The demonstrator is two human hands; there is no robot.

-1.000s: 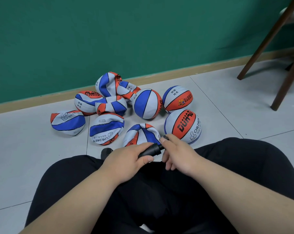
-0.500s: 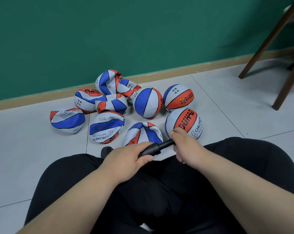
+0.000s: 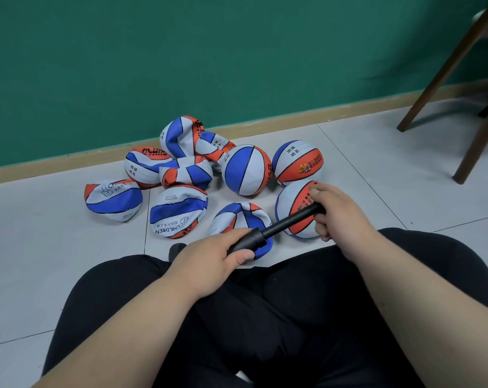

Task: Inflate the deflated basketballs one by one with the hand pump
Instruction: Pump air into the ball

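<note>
My left hand (image 3: 209, 256) grips the barrel of a black hand pump (image 3: 276, 228) above my lap. My right hand (image 3: 335, 214) grips the pump's handle end, with the rod drawn out between the hands. The pump crosses in front of a crumpled deflated basketball (image 3: 237, 219) and a round red, white and blue basketball (image 3: 293, 208). Two more round balls lie behind: one blue and white (image 3: 245, 170), one with orange print (image 3: 297, 162). Several flat, folded balls (image 3: 178, 211) lie to the left on the floor.
I sit on the grey tiled floor (image 3: 55, 247) with my black-trousered legs (image 3: 265, 317) crossed. A green wall (image 3: 237, 51) with a wooden skirting stands behind the balls. Brown chair legs (image 3: 478, 141) stand at the far right.
My right hand has pulled the pump's handle away to the right, so the rod now shows drawn out. My left hand has stayed on the barrel.
</note>
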